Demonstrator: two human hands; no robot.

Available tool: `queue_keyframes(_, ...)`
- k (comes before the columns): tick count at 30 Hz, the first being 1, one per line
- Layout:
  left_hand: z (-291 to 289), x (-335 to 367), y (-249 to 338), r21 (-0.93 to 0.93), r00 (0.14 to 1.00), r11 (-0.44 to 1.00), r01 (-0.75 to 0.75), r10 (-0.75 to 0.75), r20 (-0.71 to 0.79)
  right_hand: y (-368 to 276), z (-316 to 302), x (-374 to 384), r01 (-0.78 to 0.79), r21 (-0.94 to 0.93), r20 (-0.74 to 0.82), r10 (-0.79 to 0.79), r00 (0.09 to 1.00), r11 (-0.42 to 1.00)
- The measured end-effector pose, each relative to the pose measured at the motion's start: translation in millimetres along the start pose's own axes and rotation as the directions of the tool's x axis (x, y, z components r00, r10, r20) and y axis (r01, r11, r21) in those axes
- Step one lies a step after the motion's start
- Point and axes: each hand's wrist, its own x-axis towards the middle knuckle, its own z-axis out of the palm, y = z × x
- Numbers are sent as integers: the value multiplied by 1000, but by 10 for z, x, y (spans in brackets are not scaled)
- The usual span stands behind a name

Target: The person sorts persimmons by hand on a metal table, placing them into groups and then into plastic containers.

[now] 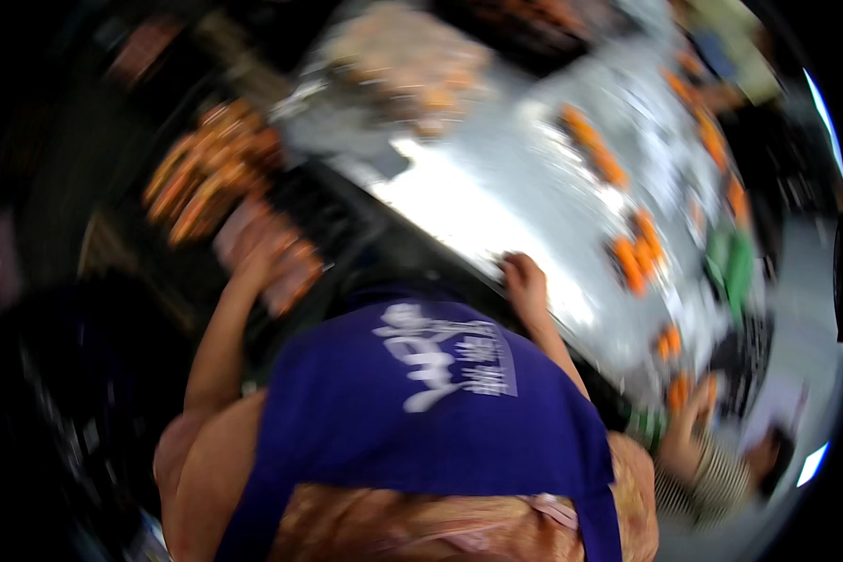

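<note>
My left hand (262,251) is over a dark crate to my left. Its fingers are bent round a shiny, pinkish-orange wrapped pack (295,276), blurred by motion. Beyond that hand, long orange pieces in clear wrapping (211,173) are heaped in the crate; they look like bagged carrots, though blur hides the detail. My right hand (525,279) is at the near edge of a shiny metal table (459,201), its fingers curled in, with nothing visible in them.
A big clear bag (407,61) with pale and orange contents lies at the table's far left. Loose orange pieces (595,145) are scattered on the right half. A green cloth or glove (729,265) lies at the right edge. A co-worker's hand (688,421) and another person's arm (735,89) reach in from the right.
</note>
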Motion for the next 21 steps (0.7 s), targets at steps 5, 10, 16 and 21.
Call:
queue_keyframes(5, 99, -462, -260, -37, 977, 983, 179, -174, 121, -457, 180, -184, 36, -117, -104, -48, 993, 992)
queue_keyframes(10, -189, -332, 100, 31, 968, 988, 154, -157, 194, -418, 327, -177, 34, -123, -202, -59, 978, 992)
queue_keyframes(16, -278, -213, 64, 65, 988, 998, -19, 9, 151, -362, 388, -127, 112, -97, -294, -136, 946, 989)
queue_keyframes(21, -496, -159, 127, 112, 993, 993, 30, -43, 111, -345, 378, -130, 119, -99, -328, -145, 934, 988)
